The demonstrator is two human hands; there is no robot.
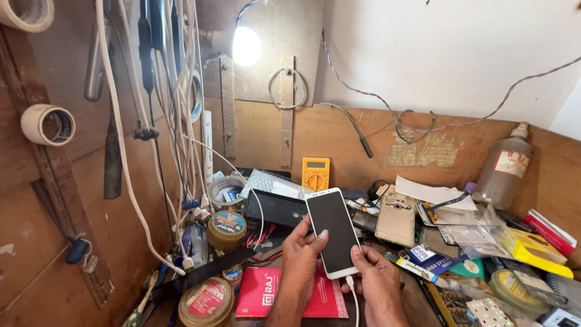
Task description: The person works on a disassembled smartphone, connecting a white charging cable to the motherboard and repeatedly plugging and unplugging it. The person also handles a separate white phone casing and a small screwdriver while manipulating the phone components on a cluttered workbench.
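Smartphone [334, 233], white-framed with a dark screen, is held upright over the cluttered bench [417, 303] near its front edge. Left hand [301, 257] wraps its left side, thumb on the glass. Right hand [376, 280] pinches the bottom end, where a white cable [354, 303] plugs in. A yellow multimeter [316, 173] leans against the back wall.

Yellow multimeter [316, 174] stands against the back board. Left of it, black box [275, 209] and tape roll [226, 188]; further left, hanging white cables [181, 121]. Right of it, gold phone back [396, 218], then grey bottle [504, 169]. Above it, lit bulb [246, 46]. Below it, red booklet [266, 293].
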